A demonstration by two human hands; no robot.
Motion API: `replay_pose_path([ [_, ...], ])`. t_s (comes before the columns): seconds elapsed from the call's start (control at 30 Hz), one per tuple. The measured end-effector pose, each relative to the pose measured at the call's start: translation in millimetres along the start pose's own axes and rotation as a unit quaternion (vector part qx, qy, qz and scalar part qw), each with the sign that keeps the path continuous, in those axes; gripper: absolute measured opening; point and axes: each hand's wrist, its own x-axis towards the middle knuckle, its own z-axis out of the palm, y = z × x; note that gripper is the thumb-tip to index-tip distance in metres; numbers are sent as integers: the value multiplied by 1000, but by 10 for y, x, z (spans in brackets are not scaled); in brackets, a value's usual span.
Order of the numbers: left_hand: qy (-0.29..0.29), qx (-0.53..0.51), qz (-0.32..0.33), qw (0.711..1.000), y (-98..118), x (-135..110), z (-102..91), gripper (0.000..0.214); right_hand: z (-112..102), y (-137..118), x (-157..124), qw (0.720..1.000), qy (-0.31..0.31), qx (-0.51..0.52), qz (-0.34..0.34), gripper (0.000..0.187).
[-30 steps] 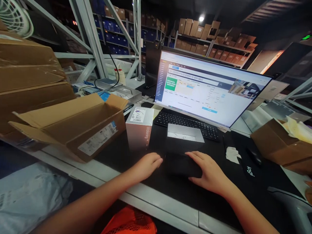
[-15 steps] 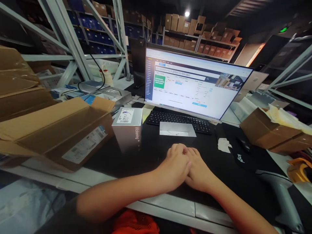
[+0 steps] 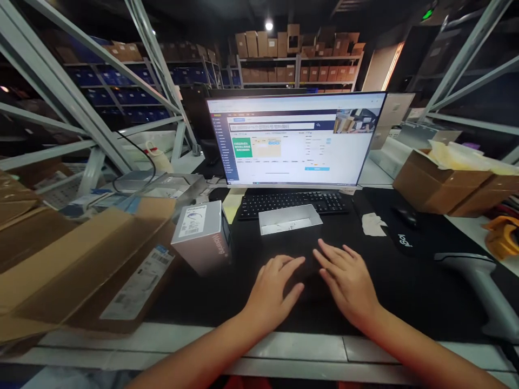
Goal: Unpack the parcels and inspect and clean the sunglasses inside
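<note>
My left hand (image 3: 274,292) is over the black desk mat (image 3: 194,300), fingers apart and holding nothing. Close on its right, my right hand (image 3: 346,281) has its fingers spread too, with a small gap between the two hands. Just beyond them a shallow white box tray (image 3: 290,220) sits against the front of the black keyboard (image 3: 284,202). To the left of my left hand stands a silver-grey product box (image 3: 203,235) with a white label on top. A grey handheld scanner (image 3: 478,286) lies to the right of my right hand.
An open cardboard box (image 3: 138,286) takes up the left of the desk. A lit monitor (image 3: 295,143) stands behind the keyboard. On the right are a mouse (image 3: 404,217), a crumpled white tissue (image 3: 373,224) and a carton (image 3: 441,181) with yellowish packing.
My hands were clasped together; now they have come apart and their fingers are spread. The view has turned and levelled, so the desk things appear shifted.
</note>
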Motion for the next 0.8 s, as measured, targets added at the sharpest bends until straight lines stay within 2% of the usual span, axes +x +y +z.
replay_pose_path([
  [0.07, -10, -10, -11, 1000, 10, 6, -19, 51, -10, 177, -122, 996, 20, 9, 82, 38],
  [0.17, -20, -31, -19, 999, 15, 37, -77, 53, 35, 383, -228, 968, 25, 111, 225, 42],
  [0.23, -28, -37, -34, 998, 8, 82, -139, 52, 53, 406, -208, 950, 35, 164, 263, 44],
  [0.27, -37, -39, -44, 998, 1, 108, -176, 54, 41, 378, -171, 951, 51, 170, 252, 42],
  [0.33, -55, -58, -62, 995, -13, 153, -248, 66, -31, 256, -61, 970, 104, 150, 163, 34],
  [0.4, -82, -125, -56, 987, -23, 169, -298, 87, -151, 88, 65, 981, 152, 117, 13, 30],
  [0.47, -110, -221, -28, 969, -19, 150, -310, 102, -281, -68, 178, 973, 175, 83, -126, 37],
  [0.53, -117, -293, -9, 949, 7, 106, -293, 104, -386, -162, 279, 962, 184, 60, -192, 39],
  [0.57, -109, -308, -11, 945, 27, 80, -282, 102, -423, -177, 332, 962, 186, 59, -189, 37],
  [0.63, -89, -295, -27, 951, 75, 35, -273, 99, -458, -144, 457, 971, 192, 85, -116, 28],
  [0.7, -75, -230, -24, 970, 118, 6, -293, 100, -438, -54, 613, 970, 179, 164, 10, 24],
  [0.77, -63, -127, 22, 990, 143, -1, -332, 105, -369, 58, 771, 946, 103, 285, 120, 33],
  [0.8, -55, -76, 50, 994, 146, 2, -351, 107, -324, 115, 836, 927, 48, 339, 153, 39],
])
